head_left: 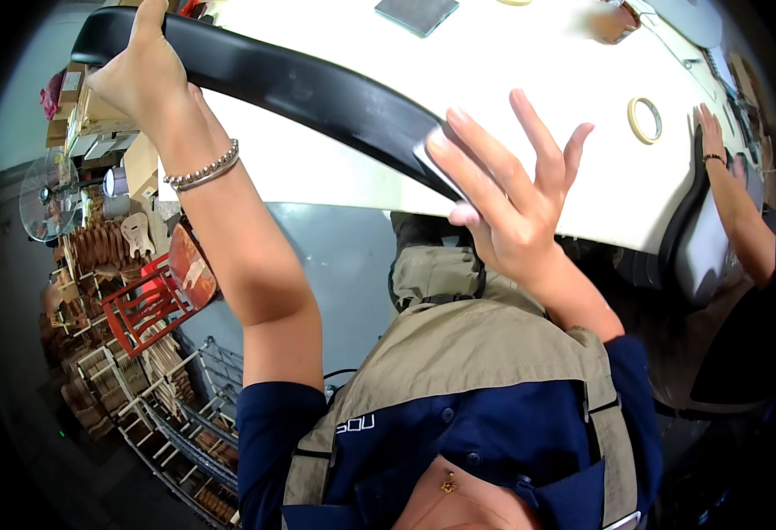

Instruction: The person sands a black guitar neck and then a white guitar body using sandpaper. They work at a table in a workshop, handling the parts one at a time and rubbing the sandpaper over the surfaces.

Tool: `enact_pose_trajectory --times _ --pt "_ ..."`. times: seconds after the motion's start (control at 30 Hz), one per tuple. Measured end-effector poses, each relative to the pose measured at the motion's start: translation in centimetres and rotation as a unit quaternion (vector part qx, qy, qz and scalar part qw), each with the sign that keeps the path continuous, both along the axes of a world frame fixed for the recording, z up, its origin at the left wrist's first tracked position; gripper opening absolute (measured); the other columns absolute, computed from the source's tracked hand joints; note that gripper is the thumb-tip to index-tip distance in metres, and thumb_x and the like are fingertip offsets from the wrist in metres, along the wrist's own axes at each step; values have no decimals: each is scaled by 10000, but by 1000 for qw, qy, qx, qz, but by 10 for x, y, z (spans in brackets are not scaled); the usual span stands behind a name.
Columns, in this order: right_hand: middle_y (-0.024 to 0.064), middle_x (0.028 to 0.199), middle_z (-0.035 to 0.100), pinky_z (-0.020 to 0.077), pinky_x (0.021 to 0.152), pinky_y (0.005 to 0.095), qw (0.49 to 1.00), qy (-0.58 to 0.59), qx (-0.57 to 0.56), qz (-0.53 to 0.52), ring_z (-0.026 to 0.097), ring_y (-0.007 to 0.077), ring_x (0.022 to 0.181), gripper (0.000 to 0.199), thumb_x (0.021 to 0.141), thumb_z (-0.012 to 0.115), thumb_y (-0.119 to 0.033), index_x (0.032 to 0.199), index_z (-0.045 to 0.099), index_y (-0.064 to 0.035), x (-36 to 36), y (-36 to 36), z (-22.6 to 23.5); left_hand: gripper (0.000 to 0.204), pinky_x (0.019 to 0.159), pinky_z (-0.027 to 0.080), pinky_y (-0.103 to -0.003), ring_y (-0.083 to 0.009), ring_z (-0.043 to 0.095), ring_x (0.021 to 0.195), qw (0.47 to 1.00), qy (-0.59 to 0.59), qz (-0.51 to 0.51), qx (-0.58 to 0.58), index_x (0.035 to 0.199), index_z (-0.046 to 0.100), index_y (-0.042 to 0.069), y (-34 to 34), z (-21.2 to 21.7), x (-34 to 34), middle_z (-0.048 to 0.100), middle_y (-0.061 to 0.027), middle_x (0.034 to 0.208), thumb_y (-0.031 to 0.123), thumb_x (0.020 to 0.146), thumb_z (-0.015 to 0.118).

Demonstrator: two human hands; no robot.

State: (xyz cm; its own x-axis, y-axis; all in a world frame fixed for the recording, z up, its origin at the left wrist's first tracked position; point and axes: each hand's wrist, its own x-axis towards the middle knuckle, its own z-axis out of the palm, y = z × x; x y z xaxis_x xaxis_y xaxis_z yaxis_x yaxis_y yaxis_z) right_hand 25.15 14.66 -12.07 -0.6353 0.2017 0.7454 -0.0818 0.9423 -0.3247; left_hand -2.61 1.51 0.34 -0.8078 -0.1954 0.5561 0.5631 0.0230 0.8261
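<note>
A glossy black, curved slab, seen edge-on and shaped like the side of a guitar body, slants from the upper left to the middle. My left hand grips its far left end, with the thumb over its top side. At its near right end, my right hand presses a small whitish pad against the black surface. Index finger and thumb are at the pad, while the other fingers spread away from it. Most of the pad is hidden under my fingers.
On the white table lie a tape roll and a dark flat square. A co-worker's hand rests on another black-edged piece at right. Left stand a fan, a red chair and racks with wooden pieces.
</note>
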Motion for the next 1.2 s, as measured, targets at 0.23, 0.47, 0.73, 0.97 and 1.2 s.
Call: enact_pose_trajectory --times 0.23,0.47,0.73,0.97,1.2 --pt "26 1339 588 -45 1203 511 1000 -22 0 -8 359 289 1390 509 1012 306 -501 1176 704 -230 -10 3 11 196 551 531 -284 -164 616 581 999 12 12 -27 743 640 -77 10 -3 11 651 -105 776 -7 645 794" --pt "40 1326 592 -35 1187 536 999 -36 -10 -21 372 308 1377 478 996 342 -517 1186 702 -268 -14 6 24 240 574 549 -284 -177 637 625 1000 13 -2 -17 808 626 -54 18 2 13 650 -97 811 -23 640 794" --pt "53 1344 574 -59 1192 532 999 -51 -1 -13 347 303 1391 588 1005 225 -558 1171 707 -267 -12 3 24 305 620 569 -302 -190 653 683 999 35 -29 -5 911 609 -47 18 1 26 650 -109 880 -60 654 772" --pt "81 1358 562 -45 1183 530 997 -68 -39 9 329 323 1397 510 1001 322 -516 1184 709 -239 7 4 18 327 630 578 -297 -195 659 699 997 67 -46 -2 935 604 -51 16 1 28 650 -120 894 -67 656 773" --pt "46 1373 563 -53 1180 536 997 -62 -28 19 352 307 1390 526 1009 302 -514 1238 678 -226 17 4 2 260 624 583 -295 -192 657 668 998 37 -41 -21 876 610 -54 9 1 27 652 -107 851 -52 673 772"
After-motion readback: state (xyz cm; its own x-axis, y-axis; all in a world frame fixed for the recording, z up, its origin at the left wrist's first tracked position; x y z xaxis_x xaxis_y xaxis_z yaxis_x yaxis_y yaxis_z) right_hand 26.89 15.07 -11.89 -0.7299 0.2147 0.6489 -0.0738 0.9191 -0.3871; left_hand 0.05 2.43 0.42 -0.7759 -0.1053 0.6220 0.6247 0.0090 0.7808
